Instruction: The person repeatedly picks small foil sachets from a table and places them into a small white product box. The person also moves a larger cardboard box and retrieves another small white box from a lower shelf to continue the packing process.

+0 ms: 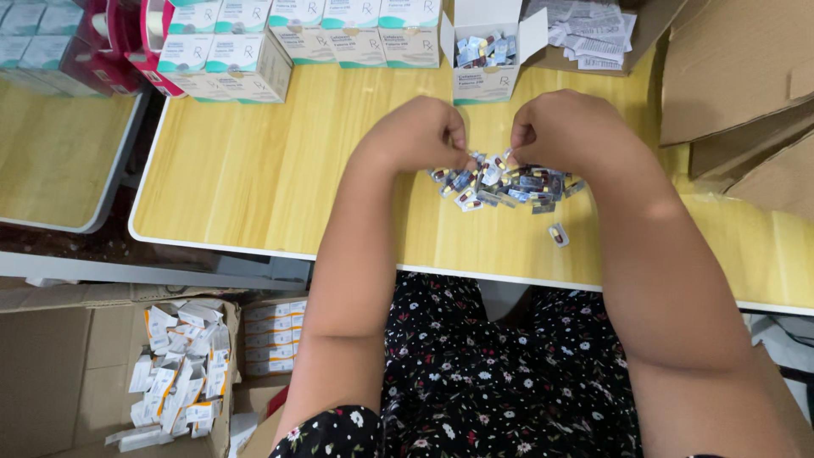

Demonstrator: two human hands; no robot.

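— Nearest us is the flowered dress, then the two forearms reaching up over the bench.

— And the hands?

— Left hand and right hand are both curled nearly shut, fingertips pinched together over the blister pile. They seem to share one small strip between them, though the knuckles hide the grip, so I can't be sure.

— Where's the pile from them?

— Directly beneath and just our side of the fingertips, touching them, spread left to right. Both hands are equally near. One loose blister lies apart, closer to us, on the right.

— Anything cut off?

— The open box beyond shows more blisters; its depth is hidden.
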